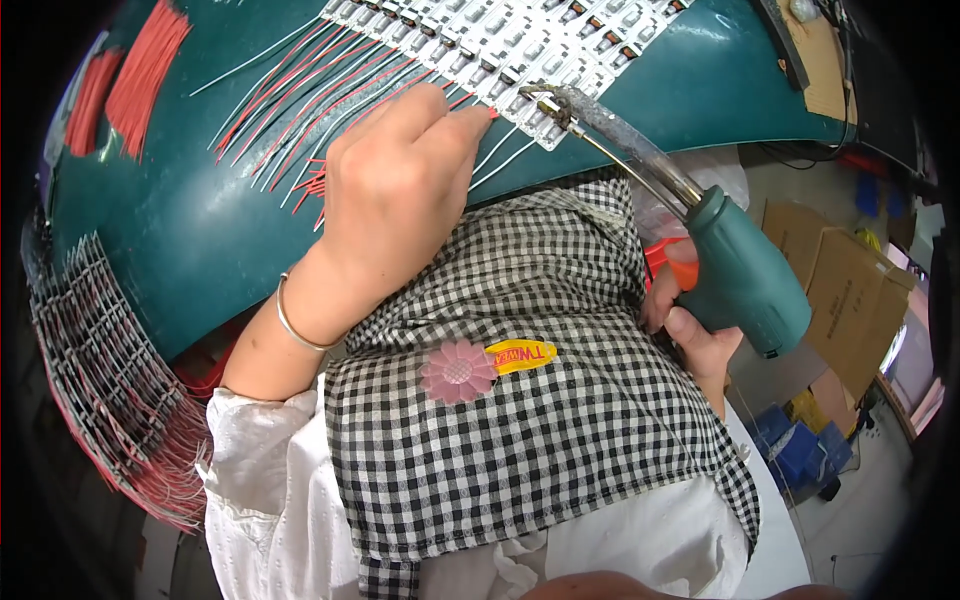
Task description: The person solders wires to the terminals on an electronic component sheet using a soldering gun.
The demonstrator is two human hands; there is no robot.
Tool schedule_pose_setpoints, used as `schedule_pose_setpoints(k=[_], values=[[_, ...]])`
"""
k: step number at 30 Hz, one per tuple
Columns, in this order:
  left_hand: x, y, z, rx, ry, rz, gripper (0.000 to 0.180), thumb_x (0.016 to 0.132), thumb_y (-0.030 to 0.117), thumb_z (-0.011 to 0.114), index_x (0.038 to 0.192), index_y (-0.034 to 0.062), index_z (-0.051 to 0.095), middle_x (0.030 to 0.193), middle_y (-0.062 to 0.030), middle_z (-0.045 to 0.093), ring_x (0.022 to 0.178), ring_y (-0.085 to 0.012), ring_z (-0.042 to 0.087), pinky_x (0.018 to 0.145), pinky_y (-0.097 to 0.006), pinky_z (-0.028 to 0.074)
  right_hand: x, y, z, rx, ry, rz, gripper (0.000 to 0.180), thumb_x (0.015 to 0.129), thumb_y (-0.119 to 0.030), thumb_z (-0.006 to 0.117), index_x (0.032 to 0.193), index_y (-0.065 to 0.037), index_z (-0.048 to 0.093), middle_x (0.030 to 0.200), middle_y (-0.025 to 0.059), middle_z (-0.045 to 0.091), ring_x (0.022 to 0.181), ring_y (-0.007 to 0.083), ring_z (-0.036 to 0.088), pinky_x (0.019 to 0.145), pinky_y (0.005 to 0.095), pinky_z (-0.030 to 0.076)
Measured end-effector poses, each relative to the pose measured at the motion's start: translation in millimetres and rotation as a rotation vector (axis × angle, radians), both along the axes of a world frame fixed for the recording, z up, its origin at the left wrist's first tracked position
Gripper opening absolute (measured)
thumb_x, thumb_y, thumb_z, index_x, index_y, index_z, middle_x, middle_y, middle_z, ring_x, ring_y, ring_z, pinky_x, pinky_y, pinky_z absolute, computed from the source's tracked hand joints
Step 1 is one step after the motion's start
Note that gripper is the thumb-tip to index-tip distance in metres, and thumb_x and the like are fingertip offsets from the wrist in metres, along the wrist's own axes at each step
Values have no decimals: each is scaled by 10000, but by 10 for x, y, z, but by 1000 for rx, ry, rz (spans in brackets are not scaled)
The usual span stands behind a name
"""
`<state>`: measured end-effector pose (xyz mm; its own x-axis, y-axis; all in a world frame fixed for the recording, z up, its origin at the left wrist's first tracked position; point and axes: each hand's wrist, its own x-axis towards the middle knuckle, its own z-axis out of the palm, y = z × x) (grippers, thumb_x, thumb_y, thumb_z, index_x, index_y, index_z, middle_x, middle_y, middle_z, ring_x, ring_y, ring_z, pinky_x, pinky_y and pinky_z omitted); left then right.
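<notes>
My left hand [400,180] is closed in a pinch on a red wire [493,112], at the near edge of a white moulded tray [548,138]. Small dark components [487,66] sit in rows in the tray, and red and white wires [290,115] fan out from its near-left side. In my right hand [690,325] is a soldering gun [750,270] with a green handle and an orange trigger. Its metal tube and thin rod reach up-left, and the darkened tip lies over the tray's near corner, just right of my left fingertips.
The tray rests on a green work surface [130,220]. Bundles of red wires [150,75] lie at the far left. Left of the table edge hangs a stack of wired parts [110,370]. Cardboard boxes [850,290] and blue bins [795,450] stand on the floor at right.
</notes>
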<state>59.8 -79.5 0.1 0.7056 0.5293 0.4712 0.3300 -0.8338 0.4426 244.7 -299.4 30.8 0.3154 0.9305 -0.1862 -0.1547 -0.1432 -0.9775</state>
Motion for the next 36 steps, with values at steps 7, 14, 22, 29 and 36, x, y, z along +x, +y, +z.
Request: schedule_pose_setpoints(k=[7, 14, 22, 29, 36], values=[[1, 4, -28, 14, -15, 1, 140, 658, -20, 682, 778, 40, 643, 656, -57, 486, 571, -213, 533, 487, -323, 437, 63, -24, 15, 20, 49, -23, 521, 799, -67, 676, 1247, 102, 467, 855, 120, 609, 598, 136, 537, 542, 242, 438], [-6, -78, 14, 85, -178, 0, 190, 632, -48, 660, 793, 53, 645, 665, -30, 501, 554, -174, 518, 470, -296, 419, 128, -180, -67, -17, 69, -11, 558, 761, -76, 707, 1241, 85, 473, 939, 144, 645, 632, 137, 563, 579, 253, 462], [36, -93, -108, -34, -96, -13, 229, 620, -55, 646, 820, 51, 683, 633, -37, 442, 512, -178, 491, 436, -310, 389, 50, -161, -92, -98, -49, -66, 484, 704, -89, 761, 1124, 64, 576, 794, 82, 644, 681, 134, 585, 687, 257, 468], [40, -112, -103, -39, -93, -4, 211, 628, -51, 655, 814, 46, 677, 640, -39, 446, 514, -182, 493, 437, -313, 391, 11, -140, -144, -67, -76, -76, 356, 707, -29, 739, 1032, 43, 613, 806, 80, 643, 689, 149, 589, 722, 314, 481], [37, -129, -64, -37, -82, -10, 205, 638, -47, 659, 820, 48, 669, 653, -44, 459, 525, -192, 506, 445, -319, 401, 24, -158, -197, -59, -171, 0, 273, 709, 4, 732, 958, -1, 617, 805, 77, 634, 709, 168, 594, 664, 303, 492]])
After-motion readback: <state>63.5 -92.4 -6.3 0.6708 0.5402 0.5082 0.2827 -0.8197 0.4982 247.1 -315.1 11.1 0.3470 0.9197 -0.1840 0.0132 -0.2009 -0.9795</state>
